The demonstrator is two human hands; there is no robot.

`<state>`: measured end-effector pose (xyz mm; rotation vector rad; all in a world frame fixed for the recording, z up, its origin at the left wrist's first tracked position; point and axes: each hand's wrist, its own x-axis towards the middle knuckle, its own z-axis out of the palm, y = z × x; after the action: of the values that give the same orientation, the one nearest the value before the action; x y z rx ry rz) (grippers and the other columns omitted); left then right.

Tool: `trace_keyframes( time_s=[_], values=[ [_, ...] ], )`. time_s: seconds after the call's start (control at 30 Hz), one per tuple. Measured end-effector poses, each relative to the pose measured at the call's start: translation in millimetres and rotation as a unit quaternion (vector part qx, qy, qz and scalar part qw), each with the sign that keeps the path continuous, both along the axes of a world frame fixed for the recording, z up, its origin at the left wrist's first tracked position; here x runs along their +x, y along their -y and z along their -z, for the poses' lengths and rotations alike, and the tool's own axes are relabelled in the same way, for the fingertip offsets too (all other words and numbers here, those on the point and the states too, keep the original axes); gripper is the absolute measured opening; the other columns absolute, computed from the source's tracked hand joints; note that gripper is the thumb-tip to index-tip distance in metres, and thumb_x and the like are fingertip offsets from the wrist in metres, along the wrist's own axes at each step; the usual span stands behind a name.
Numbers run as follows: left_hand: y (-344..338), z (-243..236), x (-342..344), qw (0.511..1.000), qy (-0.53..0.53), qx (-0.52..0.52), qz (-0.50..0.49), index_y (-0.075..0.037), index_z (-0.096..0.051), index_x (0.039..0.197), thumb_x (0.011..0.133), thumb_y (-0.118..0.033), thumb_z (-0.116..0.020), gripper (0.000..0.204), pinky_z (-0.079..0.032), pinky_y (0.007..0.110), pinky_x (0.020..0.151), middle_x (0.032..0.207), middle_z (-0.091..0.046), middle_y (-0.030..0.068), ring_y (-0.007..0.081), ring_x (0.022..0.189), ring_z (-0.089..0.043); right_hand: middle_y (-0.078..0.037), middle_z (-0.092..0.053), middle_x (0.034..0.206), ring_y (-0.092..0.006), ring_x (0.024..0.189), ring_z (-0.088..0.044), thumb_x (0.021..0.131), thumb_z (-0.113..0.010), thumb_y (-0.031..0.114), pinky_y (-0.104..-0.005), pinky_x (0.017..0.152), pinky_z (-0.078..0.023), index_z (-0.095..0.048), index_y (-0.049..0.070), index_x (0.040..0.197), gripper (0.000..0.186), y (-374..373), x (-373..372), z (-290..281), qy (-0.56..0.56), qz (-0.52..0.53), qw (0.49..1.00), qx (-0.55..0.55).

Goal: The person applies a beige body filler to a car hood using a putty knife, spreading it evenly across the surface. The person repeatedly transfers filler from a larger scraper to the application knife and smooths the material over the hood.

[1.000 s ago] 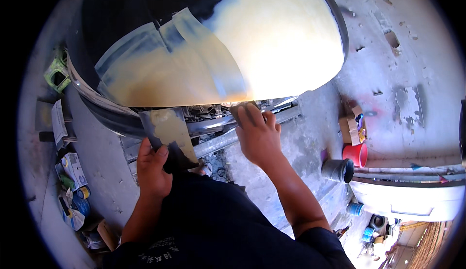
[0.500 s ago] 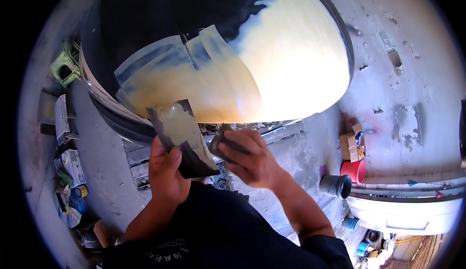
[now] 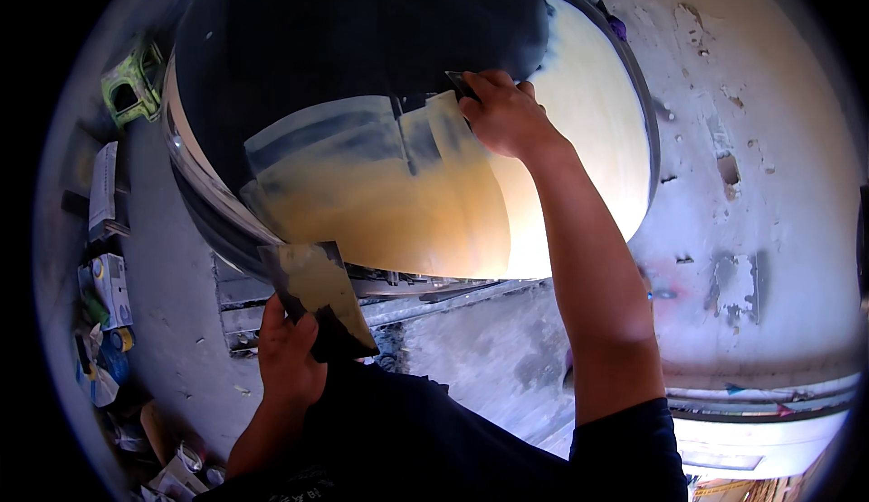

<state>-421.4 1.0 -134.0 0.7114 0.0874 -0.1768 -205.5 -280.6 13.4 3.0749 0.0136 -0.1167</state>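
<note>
The curved panel (image 3: 335, 40) is lying in front of us, filling the upper middle of the view, its dark surface showing above and a pale coating (image 3: 389, 221) covering the lower part and much of the right side. Our right hand (image 3: 509, 122) is reaching out over it and gripping a dark spreader (image 3: 460, 84) between curled fingers, just beside the top of the pale middle strip; we cannot tell whether the blade is touching the surface.

We judge that we are working the strip's upper edge, where pale is meeting dark. In our view, the next move is calling for a low, even blade angle and steady pressure along that border.

Nearer our body, our left hand (image 3: 291, 348) is clasping a flat dark board (image 3: 346, 341), with the thumb lying over its edge, and pale paste (image 3: 315, 280) is coating much of its face. The board is overlapping the panel's near edge in the view; contact there is unclear.

Farther out, a green frame (image 3: 133, 86) is standing on the grey floor (image 3: 176, 276) to the left, and a yellow roll (image 3: 121, 339) is lying among clutter below it. At the lower right, a white panel (image 3: 787, 434) is showing beyond our dark sleeve (image 3: 625, 448).
</note>
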Motion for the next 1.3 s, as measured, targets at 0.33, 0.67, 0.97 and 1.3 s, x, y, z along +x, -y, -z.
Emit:
trace_keyframes(
  time_s=[0.33,0.67,0.97,1.3],
  values=[
    [4.4,-1.5,5.0,0.996,-0.016,-0.076,0.035,-0.003,-0.044,0.138,0.095,-0.001,-0.057,0.045,-0.045,0.041,0.107,0.13,-0.058,0.0139,0.025,0.122,-0.057,-0.008,-0.044,0.141,-0.0414,0.127,-0.043,0.098,-0.047,0.03,-0.0598,0.099,-0.043,-0.049,0.017,0.139,0.043,-33.8,-67.9,-1.3,-0.074,-0.026,0.996,-0.048],
    [27.9,-1.5,-7.4,0.997,0.009,0.009,0.07,-0.004,-0.04,0.137,0.099,-0.013,-0.053,0.041,-0.054,0.052,0.094,0.126,-0.059,0.0185,0.0328,0.113,-0.063,-0.006,-0.05,0.132,-0.0351,0.105,-0.052,0.089,-0.061,0.026,-0.052,0.076,-0.049,-0.052,0.012,0.133,0.047,-1.6,-176.2,55.6,0.039,-0.035,0.997,-0.053],
    [32.7,-10.2,-23.9,0.996,0.025,-0.013,0.08,-0.004,-0.043,0.138,0.096,-0.005,-0.057,0.044,-0.047,0.04,0.104,0.128,-0.059,0.0125,0.0237,0.118,-0.059,-0.005,-0.045,0.137,-0.04,0.113,-0.045,0.086,-0.063,0.023,-0.0546,0.084,-0.046,-0.047,0.016,0.138,0.055,0.0,-241.4,104.5,0.071,0.032,0.997,0.006],
    [37.1,-13.7,-28.1,0.998,0.033,0.004,0.056,-0.003,-0.041,0.14,0.096,-0.001,-0.052,0.045,-0.044,0.041,0.107,0.132,-0.056,0.0127,0.0238,0.121,-0.057,-0.004,-0.044,0.137,-0.0394,0.117,-0.044,0.084,-0.065,0.022,-0.055,0.087,-0.043,-0.048,0.017,0.138,0.057,8.8,-282.2,126.9,0.117,0.047,0.992,0.023]
  ],
)
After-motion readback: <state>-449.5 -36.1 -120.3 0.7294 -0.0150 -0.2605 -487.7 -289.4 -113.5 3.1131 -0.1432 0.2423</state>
